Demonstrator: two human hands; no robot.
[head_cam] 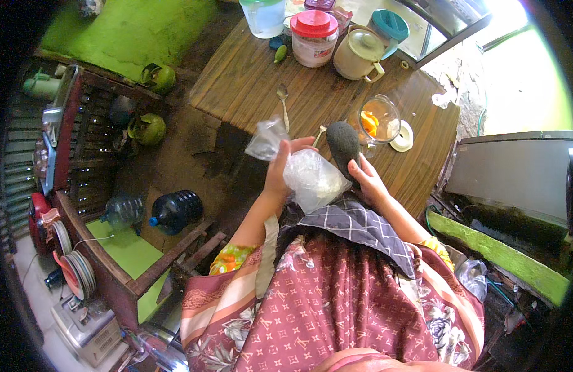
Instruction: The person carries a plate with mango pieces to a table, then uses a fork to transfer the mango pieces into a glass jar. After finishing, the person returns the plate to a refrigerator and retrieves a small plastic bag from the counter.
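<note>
My left hand [278,174] holds a transparent plastic bag [314,176] of whitish contents that look like crushed ice. The bag's gathered neck sticks out past my fingers on the left. In my right hand [369,182] is a dark grey stone pestle [342,142], raised upright close beside the bag. Beyond the pestle, a transparent jug [388,109] with orange fruit pieces [369,123] in it stands on the wooden table [240,88]. A cream lid [403,136] lies to the jug's right. Part of a small metal utensil [320,135] shows between my hands.
A metal spoon [283,100] lies on the table. Along the far side stand a red-lidded jar [314,46], a beige pitcher [358,53], a teal-lidded pitcher [389,30] and a water container [264,21]. Green gas cylinders [148,130] and a dark water bottle [177,211] are at left.
</note>
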